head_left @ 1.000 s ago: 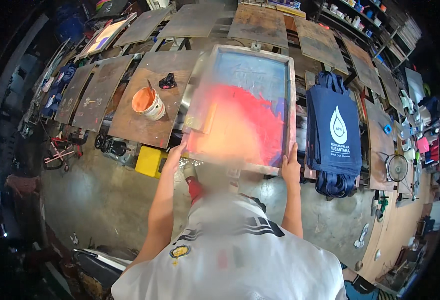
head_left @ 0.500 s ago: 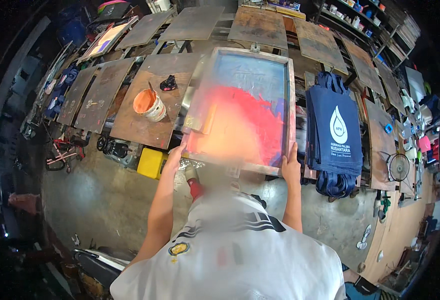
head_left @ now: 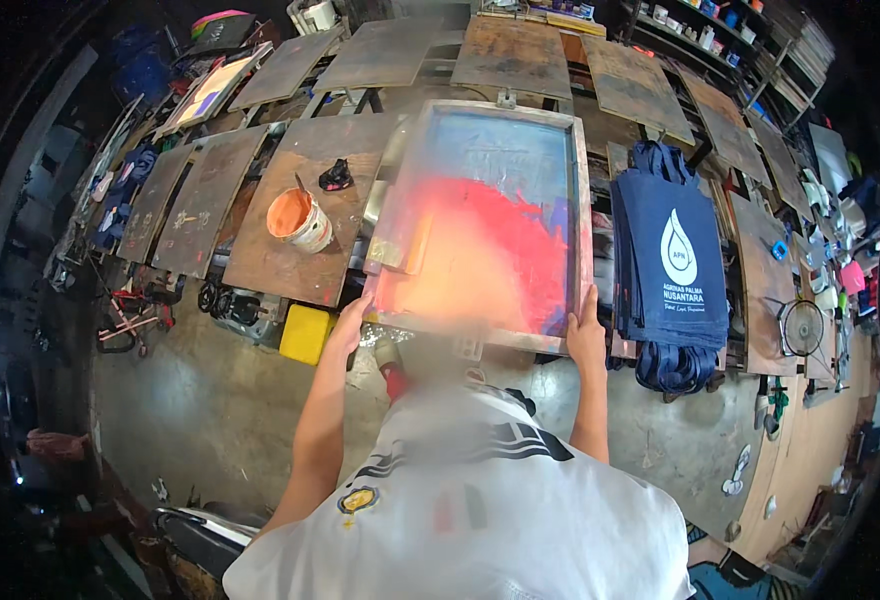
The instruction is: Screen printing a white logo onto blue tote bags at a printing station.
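Note:
Both my hands grip the lower sides of a framed printing screen (head_left: 508,140), with red, orange and purple ink smeared over its blue mesh. My left hand (head_left: 350,325) holds the frame's lower left corner, and my right hand (head_left: 585,325) holds the lower right side. A yellowish squeegee or block (head_left: 400,258), partly blurred, lies on the screen's left part. Left of the screen, a bucket of orange ink (head_left: 300,225) with a stick in it stands on a wooden board (head_left: 260,260), near a black crumpled item (head_left: 336,175).
A stack of navy tote bags (head_left: 665,250) lies to the right. Rows of boards (head_left: 510,55) extend behind and sideways. A round fan (head_left: 798,330) is at right, a supply shelf (head_left: 695,35) at back right, a yellow container (head_left: 305,333) under the boards, and concrete floor (head_left: 190,420) below.
The screen and surrounding boards sit slightly lower in the view than a second ago. Both hands keep their grip on the frame.

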Tool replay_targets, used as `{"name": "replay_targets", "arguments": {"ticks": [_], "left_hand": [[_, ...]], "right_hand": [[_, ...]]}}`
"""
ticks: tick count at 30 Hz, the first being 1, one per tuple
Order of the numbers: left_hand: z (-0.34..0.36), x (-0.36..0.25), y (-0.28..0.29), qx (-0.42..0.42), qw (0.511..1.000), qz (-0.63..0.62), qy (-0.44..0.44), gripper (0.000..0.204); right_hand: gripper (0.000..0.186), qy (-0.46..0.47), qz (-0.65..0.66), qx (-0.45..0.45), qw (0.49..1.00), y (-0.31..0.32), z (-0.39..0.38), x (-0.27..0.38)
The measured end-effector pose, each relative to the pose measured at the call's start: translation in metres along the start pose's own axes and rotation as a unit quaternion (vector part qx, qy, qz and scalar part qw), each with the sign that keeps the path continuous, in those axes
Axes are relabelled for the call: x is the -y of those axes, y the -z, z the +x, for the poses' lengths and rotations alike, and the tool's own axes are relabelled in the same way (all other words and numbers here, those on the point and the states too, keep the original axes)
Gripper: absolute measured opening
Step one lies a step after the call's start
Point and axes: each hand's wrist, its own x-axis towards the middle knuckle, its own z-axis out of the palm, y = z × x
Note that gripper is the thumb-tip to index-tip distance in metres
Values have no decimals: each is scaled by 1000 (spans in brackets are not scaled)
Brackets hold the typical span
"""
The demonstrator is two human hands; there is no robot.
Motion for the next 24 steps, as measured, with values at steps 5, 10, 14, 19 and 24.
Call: {"name": "replay_targets", "arguments": {"ticks": [5,10,14,19,24], "left_hand": [[-2,-4,-2,7,1000,20,-5,57],[-7,0,-1,35,998,43,-27,63],[-25,-16,-17,27,995,98,-8,62],[-38,-20,-34,-23,983,180,-16,52],[-19,-10,-20,5,998,49,33,43]], "right_hand": [[77,-2,9,5,1000,3,4,-1],[80,26,15,-33,999,-7,9,-14],[81,82,21,-54,995,-16,21,-46],[84,107,32,-50,992,-13,24,-58],[82,23,65,45,997,8,17,-22]]}}
